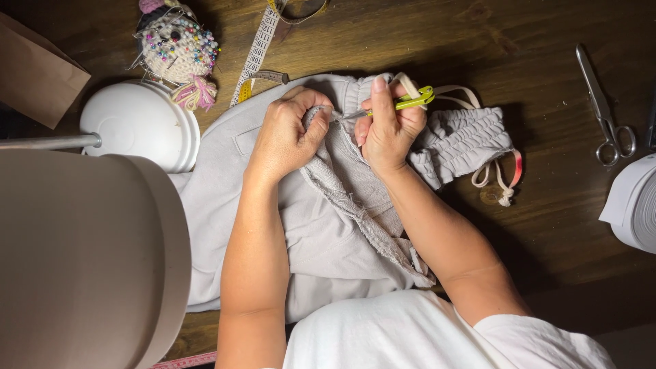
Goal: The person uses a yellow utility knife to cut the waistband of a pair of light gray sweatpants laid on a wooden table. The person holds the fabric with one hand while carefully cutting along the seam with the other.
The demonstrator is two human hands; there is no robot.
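Green-handled snips [403,104] lie with their long axis nearly level, tip pointing to nine o'clock at the grey garment's [321,225] seam. Right hand [387,126] grips them closed-fisted; left hand [290,133] pinches the fabric, mid-tabletop [547,225].

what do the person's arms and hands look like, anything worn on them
Both forearms are bare from the elbow down, with no watch, bracelet or glove in view. The left hand and right hand show no rings that can be made out. The fingernails are short and look unpainted. The only clothing in view is a white short-sleeved top, its sleeve ending near the right elbow.
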